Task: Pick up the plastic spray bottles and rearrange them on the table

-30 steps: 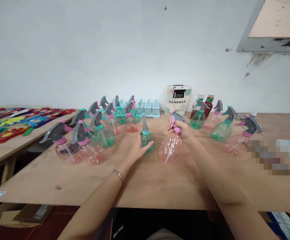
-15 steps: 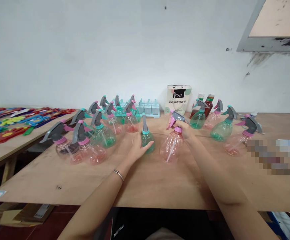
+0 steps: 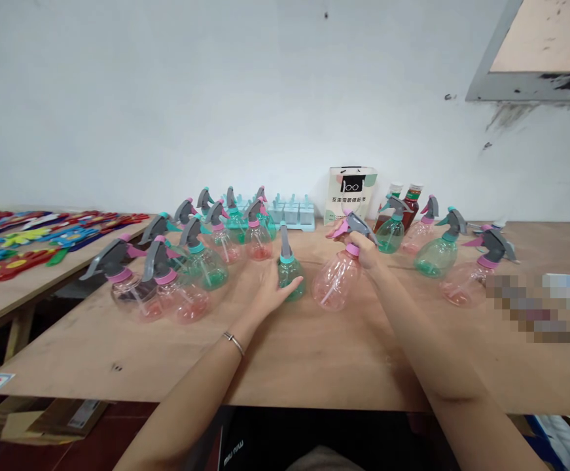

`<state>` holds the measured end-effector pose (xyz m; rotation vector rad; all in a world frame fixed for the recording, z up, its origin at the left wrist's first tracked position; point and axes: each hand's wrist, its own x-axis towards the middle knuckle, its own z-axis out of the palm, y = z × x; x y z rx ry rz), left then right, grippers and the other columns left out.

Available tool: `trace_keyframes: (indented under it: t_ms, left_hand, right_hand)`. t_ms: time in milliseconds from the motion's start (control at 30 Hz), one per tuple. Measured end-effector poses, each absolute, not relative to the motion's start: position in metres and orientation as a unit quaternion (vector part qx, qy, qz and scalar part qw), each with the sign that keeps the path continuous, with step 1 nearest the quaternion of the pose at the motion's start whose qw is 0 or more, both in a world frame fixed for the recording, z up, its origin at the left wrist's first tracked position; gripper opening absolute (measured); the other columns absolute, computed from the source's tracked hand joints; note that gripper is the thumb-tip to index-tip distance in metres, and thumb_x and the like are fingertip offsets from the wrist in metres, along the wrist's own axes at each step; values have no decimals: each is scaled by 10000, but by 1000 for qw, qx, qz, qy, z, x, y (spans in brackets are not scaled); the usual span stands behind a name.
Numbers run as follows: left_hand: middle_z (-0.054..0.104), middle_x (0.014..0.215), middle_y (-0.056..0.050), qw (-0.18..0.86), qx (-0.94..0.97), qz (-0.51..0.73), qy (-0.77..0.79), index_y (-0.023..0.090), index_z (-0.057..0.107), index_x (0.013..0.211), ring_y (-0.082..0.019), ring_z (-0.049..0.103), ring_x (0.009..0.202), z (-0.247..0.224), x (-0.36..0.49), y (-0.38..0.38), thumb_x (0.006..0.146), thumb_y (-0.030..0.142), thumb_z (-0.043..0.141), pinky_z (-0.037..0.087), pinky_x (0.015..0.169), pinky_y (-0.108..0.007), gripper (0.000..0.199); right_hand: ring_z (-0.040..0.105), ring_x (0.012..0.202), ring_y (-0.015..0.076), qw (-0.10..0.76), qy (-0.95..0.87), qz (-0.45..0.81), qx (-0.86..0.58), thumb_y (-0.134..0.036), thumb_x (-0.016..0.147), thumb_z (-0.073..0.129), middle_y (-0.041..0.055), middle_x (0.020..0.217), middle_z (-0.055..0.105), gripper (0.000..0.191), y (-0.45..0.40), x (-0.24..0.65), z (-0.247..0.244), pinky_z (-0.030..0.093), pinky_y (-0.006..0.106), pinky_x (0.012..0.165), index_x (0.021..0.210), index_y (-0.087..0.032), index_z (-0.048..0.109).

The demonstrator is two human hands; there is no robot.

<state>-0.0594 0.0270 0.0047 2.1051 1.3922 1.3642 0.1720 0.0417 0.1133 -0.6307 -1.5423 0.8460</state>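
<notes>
In the middle of the table stands a green spray bottle (image 3: 292,278) with a grey head. My left hand (image 3: 271,291) is at its left side, thumb stretched across its front and the other fingers behind, wrapped round it. To the right, my right hand (image 3: 363,248) grips a pink spray bottle (image 3: 334,282) by its grey and pink head. That bottle leans, its base toward the left. Whether its base touches the table I cannot tell.
Several pink and green spray bottles (image 3: 209,268) stand at left; more (image 3: 436,255) are at right. Behind are a pale blue mould (image 3: 292,216), a paper bag (image 3: 350,196) and dark red bottles (image 3: 411,208). Colourful hand-shaped items (image 3: 19,265) lie on the left table.
The pink bottle in my right hand has tilted, its head moving up and to the right. My left hand and the green bottle have stayed in place.
</notes>
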Motion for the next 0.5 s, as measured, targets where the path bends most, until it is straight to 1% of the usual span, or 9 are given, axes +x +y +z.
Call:
trace_keyframes:
  t_ms: [100,167,267,333,433,500]
  left_hand:
    - [613,1309,-151,146,723,472,483,206,442,1321,-335,567,1274,6,-60,26,822,464,695,417,1097,-538,616]
    - [606,1325,-154,152,721,470,486,209,435,1333,-342,557,1287,7,-60,25,820,465,699,409,1102,-550,632]
    - [576,1379,-157,155,722,469,484,215,415,1362,-346,523,1333,8,-59,25,819,453,702,376,1133,-559,659]
    - [573,1384,-158,157,723,470,482,215,410,1369,-342,515,1344,8,-59,25,821,451,698,368,1141,-557,662]
    - [578,1370,-162,158,719,472,485,207,417,1355,-343,513,1342,6,-59,26,823,463,693,366,1143,-557,652]
    - [579,1361,-166,158,717,475,486,200,423,1341,-347,517,1336,5,-59,27,816,469,698,365,1143,-557,650]
  right_hand:
    - [624,800,210,601,-657,272,-365,-309,714,558,22,804,670,111,57,189,112,531,374,797,762,-240,631]
    - [602,733,199,622,-631,175,-429,-334,720,599,25,791,667,134,71,208,106,527,374,743,802,-232,630]
    - [574,664,183,640,-586,66,-493,-377,731,615,17,743,639,200,93,243,93,511,379,718,841,-211,627]
    - [569,667,183,650,-555,29,-519,-407,737,614,15,728,623,234,104,266,85,501,369,707,840,-196,629]
    - [545,637,176,659,-512,5,-551,-435,734,607,-3,666,583,260,115,296,76,487,353,674,800,-184,628]
    - [528,629,171,658,-497,-13,-566,-442,736,608,-15,642,557,262,119,312,71,485,351,678,774,-183,623]
